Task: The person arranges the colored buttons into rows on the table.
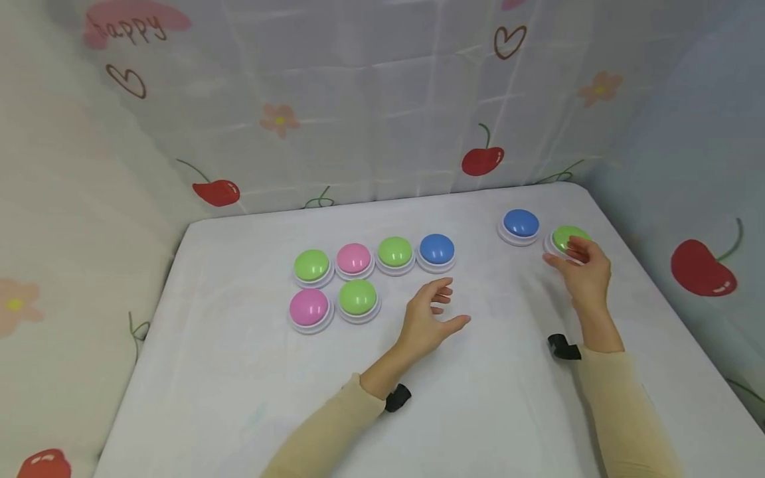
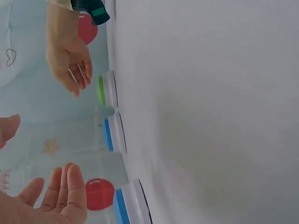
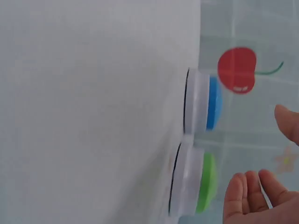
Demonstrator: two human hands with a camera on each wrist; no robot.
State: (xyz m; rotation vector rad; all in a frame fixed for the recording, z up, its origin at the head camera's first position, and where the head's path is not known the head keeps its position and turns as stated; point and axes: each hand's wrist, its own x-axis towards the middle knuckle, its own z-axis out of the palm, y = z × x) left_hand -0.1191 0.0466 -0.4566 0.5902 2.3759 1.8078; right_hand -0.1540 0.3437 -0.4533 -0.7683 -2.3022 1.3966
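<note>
My right hand point(image 1: 587, 275) hovers over a green-domed push button point(image 1: 564, 236) with a white base at the table's right. In the right wrist view, a gap shows between its fingers point(image 3: 254, 196) and that button's dome point(image 3: 208, 184). Just left of it stands a blue button point(image 1: 521, 224). My left hand point(image 1: 424, 325) is held above the table with thumb and fingers spread apart, holding nothing. The closest button to it is another blue one point(image 1: 437, 249), at the right end of a row with a green point(image 1: 395, 252), a pink point(image 1: 353, 258) and a second green button point(image 1: 312, 265).
In front of that row sit a magenta button point(image 1: 309, 307) and a green button point(image 1: 358, 297), side by side. All rest on a white-covered table point(image 1: 239, 372). A printed curtain point(image 1: 370, 133) hangs along the back and sides. Black wrist cameras point(image 1: 564, 347) stick out beside both wrists.
</note>
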